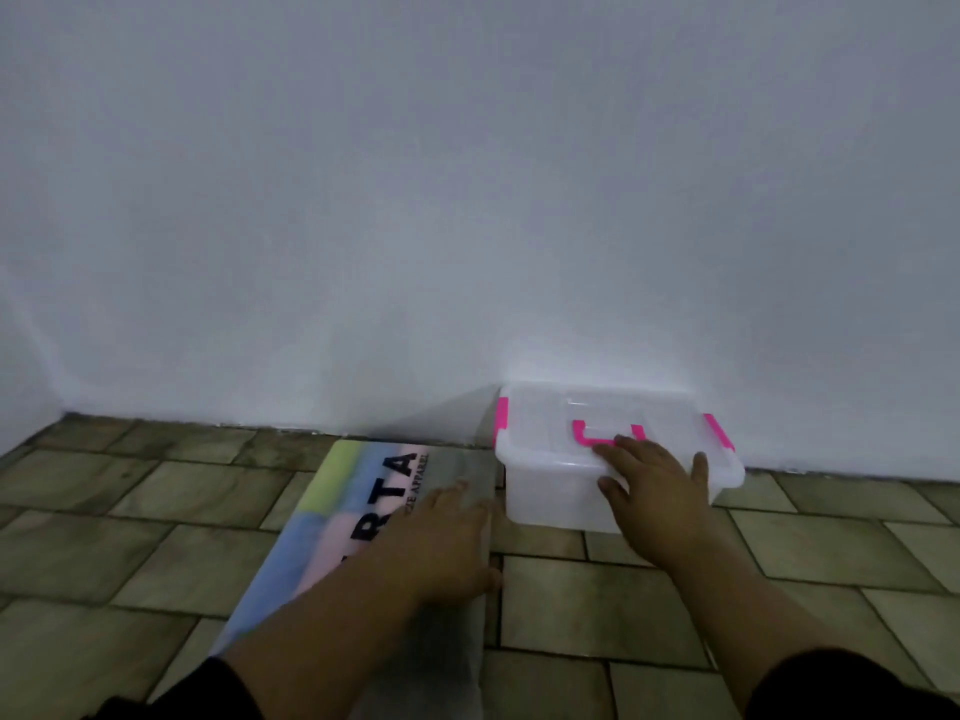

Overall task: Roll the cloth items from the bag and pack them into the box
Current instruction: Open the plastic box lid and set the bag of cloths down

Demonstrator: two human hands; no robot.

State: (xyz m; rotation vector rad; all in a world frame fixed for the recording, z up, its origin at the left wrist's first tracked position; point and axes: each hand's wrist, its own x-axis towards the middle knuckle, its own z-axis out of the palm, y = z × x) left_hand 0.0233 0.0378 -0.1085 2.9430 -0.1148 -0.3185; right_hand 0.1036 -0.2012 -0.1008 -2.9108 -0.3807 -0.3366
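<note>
While your left hand point(447, 543) lies flat on the bag point(363, 491), your right hand point(660, 485) rests, fingers spread, on the lidded box point(545, 496).

Translucent plastic box point(550, 493), glossy plastic bag point(363, 491)

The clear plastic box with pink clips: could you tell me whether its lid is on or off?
On: the lid covers the clear plastic box, the right hand resting on it.
</note>
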